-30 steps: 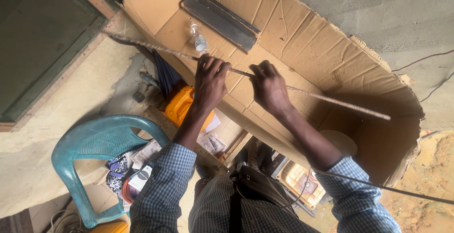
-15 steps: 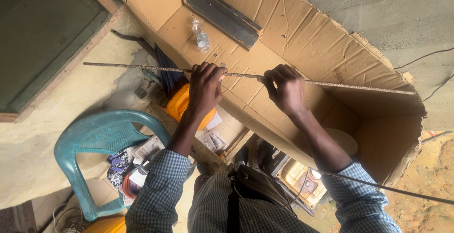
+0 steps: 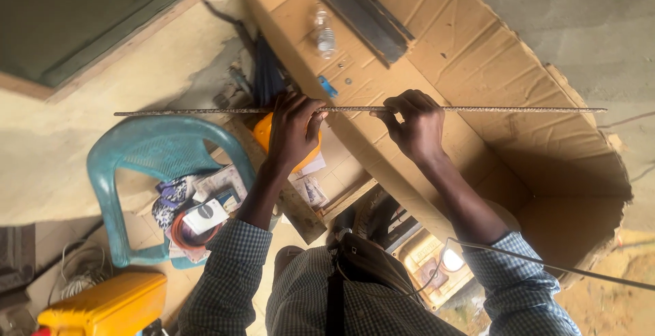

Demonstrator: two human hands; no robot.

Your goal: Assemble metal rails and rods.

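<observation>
A teal chair (image 3: 136,165) is sitting at eight o'clock, cluttered with small items, and a thin rod (image 3: 205,111) is running level from above it across to three o'clock. The left hand (image 3: 295,130) is gripping the rod near its middle, over an orange object (image 3: 263,131), while the right hand (image 3: 413,123) is pinching it just beside, the two hands staying apart. Flattened cardboard (image 3: 491,70) is lying under them, carrying a dark bar (image 3: 361,10) at twelve o'clock.
</observation>
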